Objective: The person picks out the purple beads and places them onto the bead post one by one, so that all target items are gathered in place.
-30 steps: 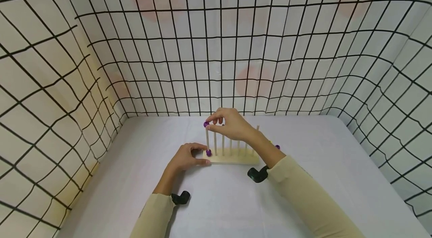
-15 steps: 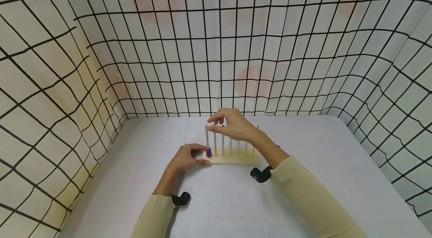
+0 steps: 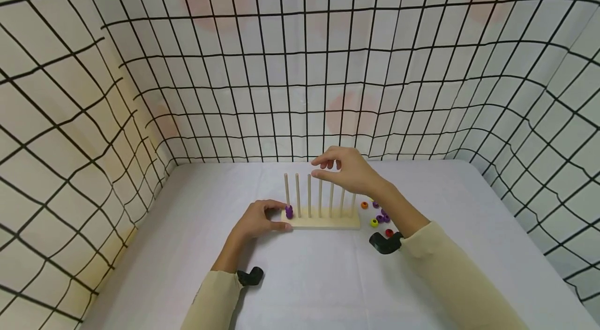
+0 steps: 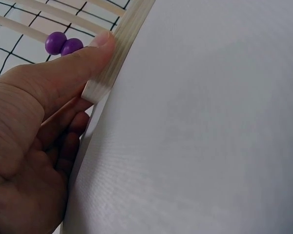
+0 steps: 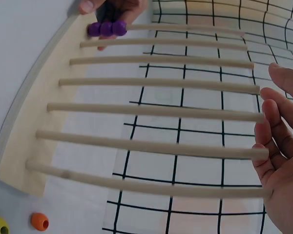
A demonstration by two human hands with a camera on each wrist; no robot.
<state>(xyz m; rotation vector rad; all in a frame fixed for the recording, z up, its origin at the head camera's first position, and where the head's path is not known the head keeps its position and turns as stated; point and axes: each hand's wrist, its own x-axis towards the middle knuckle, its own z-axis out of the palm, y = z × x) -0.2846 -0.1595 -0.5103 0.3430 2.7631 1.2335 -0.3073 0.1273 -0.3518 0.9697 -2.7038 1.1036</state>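
Note:
A wooden peg board [image 3: 323,223] with a row of upright pegs stands on the table. My left hand [image 3: 259,219] grips its left end, thumb [image 4: 103,40] on the front edge and the other fingers behind. Three purple beads [image 5: 106,29] sit stacked low on the leftmost peg; part of this stack hides behind the thumb in the left wrist view. My right hand [image 3: 351,169] is over the peg tops, right of the board's middle. Its thumb and fingers are apart, with no bead between them. In the right wrist view the hand [image 5: 285,151] is beside the peg ends.
Loose beads lie right of the board: orange [image 3: 364,205], yellow [image 3: 374,223], red [image 3: 389,233] and several purple ones [image 3: 380,219], partly under the right forearm. A black wire grid [image 3: 309,70] encloses the back and sides of the white-covered table [image 3: 309,278].
My right hand let a purple bead go at the leftmost peg's top, and it dropped onto the beads below. That hand then moved right, uncovering loose beads. My left hand kept its place.

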